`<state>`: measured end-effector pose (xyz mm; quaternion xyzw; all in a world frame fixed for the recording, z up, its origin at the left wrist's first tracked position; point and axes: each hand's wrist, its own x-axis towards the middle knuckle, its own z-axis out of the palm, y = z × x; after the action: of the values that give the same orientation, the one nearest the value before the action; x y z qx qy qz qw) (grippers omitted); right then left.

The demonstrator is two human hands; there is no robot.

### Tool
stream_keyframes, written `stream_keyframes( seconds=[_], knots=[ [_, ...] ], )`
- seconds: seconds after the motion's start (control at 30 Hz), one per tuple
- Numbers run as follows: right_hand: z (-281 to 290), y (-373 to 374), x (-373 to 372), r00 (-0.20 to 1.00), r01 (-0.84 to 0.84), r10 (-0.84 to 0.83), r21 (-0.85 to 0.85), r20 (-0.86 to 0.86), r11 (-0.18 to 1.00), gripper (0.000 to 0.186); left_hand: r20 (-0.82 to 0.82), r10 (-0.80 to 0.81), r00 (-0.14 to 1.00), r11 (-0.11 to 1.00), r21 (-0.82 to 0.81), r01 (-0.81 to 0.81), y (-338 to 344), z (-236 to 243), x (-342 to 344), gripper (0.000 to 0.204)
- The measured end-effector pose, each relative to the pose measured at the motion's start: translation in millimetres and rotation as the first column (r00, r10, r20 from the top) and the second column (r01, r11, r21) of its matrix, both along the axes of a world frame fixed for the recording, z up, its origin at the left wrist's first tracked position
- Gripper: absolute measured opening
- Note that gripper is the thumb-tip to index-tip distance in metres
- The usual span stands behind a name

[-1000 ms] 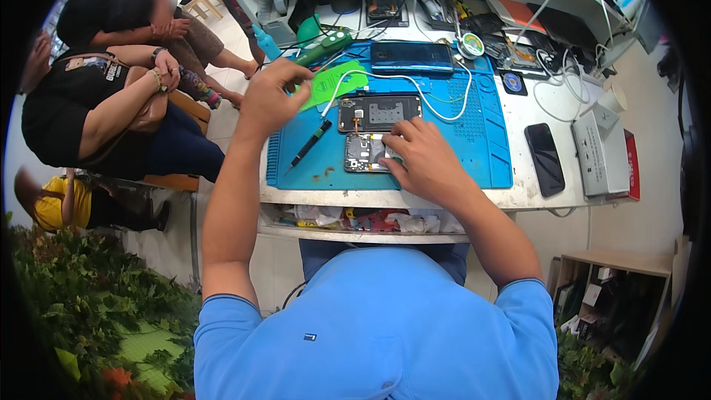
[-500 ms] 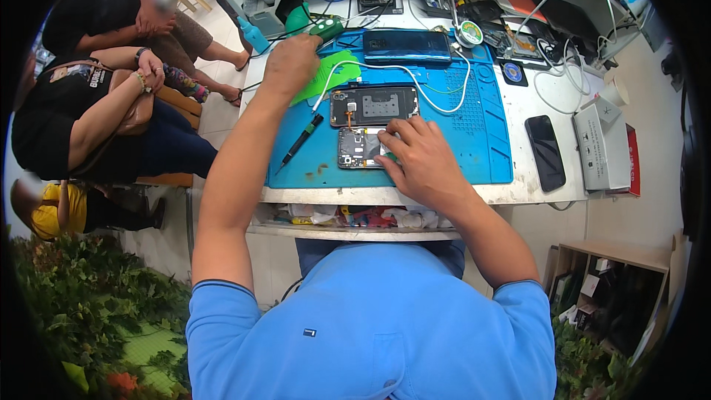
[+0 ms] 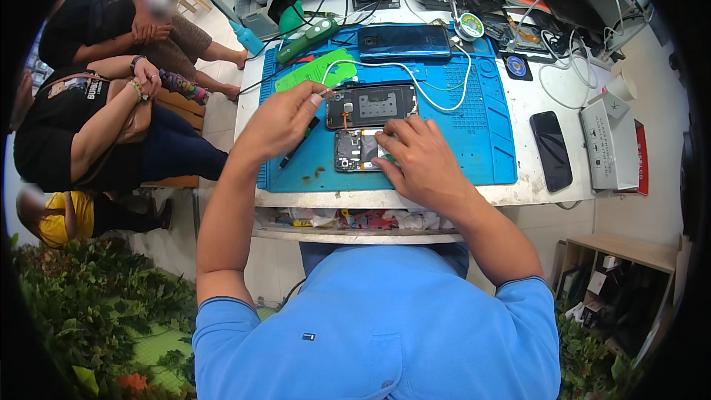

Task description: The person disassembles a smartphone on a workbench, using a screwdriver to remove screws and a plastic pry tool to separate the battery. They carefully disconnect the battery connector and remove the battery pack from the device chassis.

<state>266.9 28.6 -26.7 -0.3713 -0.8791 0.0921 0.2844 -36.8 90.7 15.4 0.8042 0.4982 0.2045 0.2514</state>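
Opened phone [image 3: 346, 152] under the right hand [image 3: 428, 154], left hand [image 3: 287, 120] near its upper-left corner.
The right hand is half-curled on the phone, the left nearly closed; I cannot tell whether either grips anything. The phone's flat, dark halves, joined by a thin ribbon, lie on a blue mat [image 3: 481, 159]; well right of the phone stands a printed white box [image 3: 598, 147].

Phone housing [image 3: 384, 102]: blk plastic-look, matt inner face. Battery [image 3: 368, 145]: silvery foil-look wrap, semi-gloss. Blue phone [image 3: 404, 43]: glass-like, high gloss. Dk smartphone [image 3: 552, 151]: smooth, glossy. Work mat [image 3: 444, 167]: rubbery matl., matt, w/ brown stains. Bench [image 3: 507, 194]: wht, worn edge. Box [image 3: 598, 150]: wht card. Shirt [image 3: 370, 289]: matt cloth.
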Motion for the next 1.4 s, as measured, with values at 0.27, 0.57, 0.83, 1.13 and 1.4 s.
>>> stream_keyframes(
  seconds=[0.27,0.57,0.83,1.13,1.4],
  knots=[
    [0,-1,0,1.0,0.0,0.0,0.013,0.004,1.0,0.034,-0.127,-0.1,0.987,0.984,0.137,0.117,-22,11,28,0.015],
    [-1,-2,0,1.0,0.005,-0.006,0.026,0.005,1.0,0.035,-0.162,-0.154,0.975,0.946,0.26,0.193,-18,12,29,0.009],
    [-2,-2,0,1.0,0.01,-0.011,0.04,0.019,0.999,0.036,-0.168,-0.159,0.973,0.942,0.269,0.2,-19,9,29,0.01],
    [-1,-2,0,1.0,0.006,-0.007,0.028,0.023,1.0,0.037,-0.139,-0.166,0.976,0.963,0.191,0.191,-15,4,24,0.013],
    [-1,-2,0,1.0,0.007,-0.007,0.01,0.028,1.0,0.037,-0.123,-0.205,0.971,0.967,0.129,0.22,-7,2,21,0.016]
  ],
)
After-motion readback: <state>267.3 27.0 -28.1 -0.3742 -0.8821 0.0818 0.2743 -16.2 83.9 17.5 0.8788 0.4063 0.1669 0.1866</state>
